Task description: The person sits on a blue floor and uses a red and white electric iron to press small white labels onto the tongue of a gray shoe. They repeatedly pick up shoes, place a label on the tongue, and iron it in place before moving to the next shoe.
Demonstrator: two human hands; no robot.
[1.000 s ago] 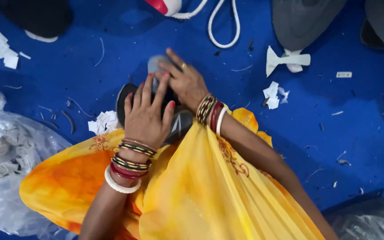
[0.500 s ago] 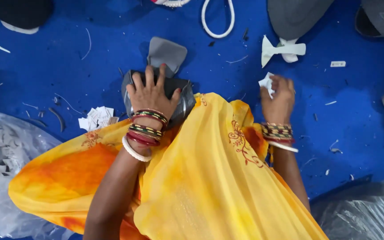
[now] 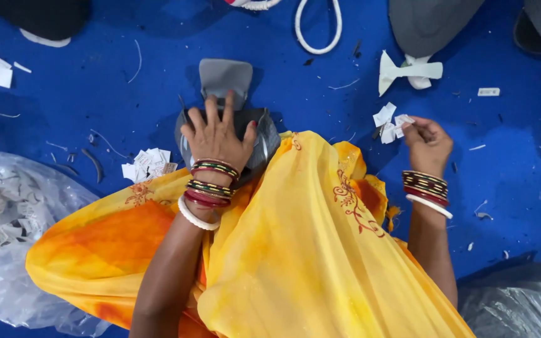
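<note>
My left hand [image 3: 219, 133] lies flat, fingers spread, on a grey shoe upper [image 3: 225, 81] with a tongue flap, pressing it to the blue mat [image 3: 283, 94]. My right hand [image 3: 427, 141] reaches out to the right and pinches small white paper tags [image 3: 388, 117] lying in a little heap on the mat. Both wrists carry several bangles. Yellow and orange cloth [image 3: 295, 250] covers my lap and hides the near part of the shoe upper.
More white paper tags [image 3: 148, 163] lie left of the shoe upper. A white cord loop [image 3: 317, 28] and a white cut piece [image 3: 408, 70] sit farther away. Grey shoe parts [image 3: 430, 25] rest at the top right. Clear plastic bags [image 3: 7, 213] lie at the left and bottom right.
My right hand left the shoe upper and swung right to the paper tags, closing on them. My left hand stayed pressed on the upper.
</note>
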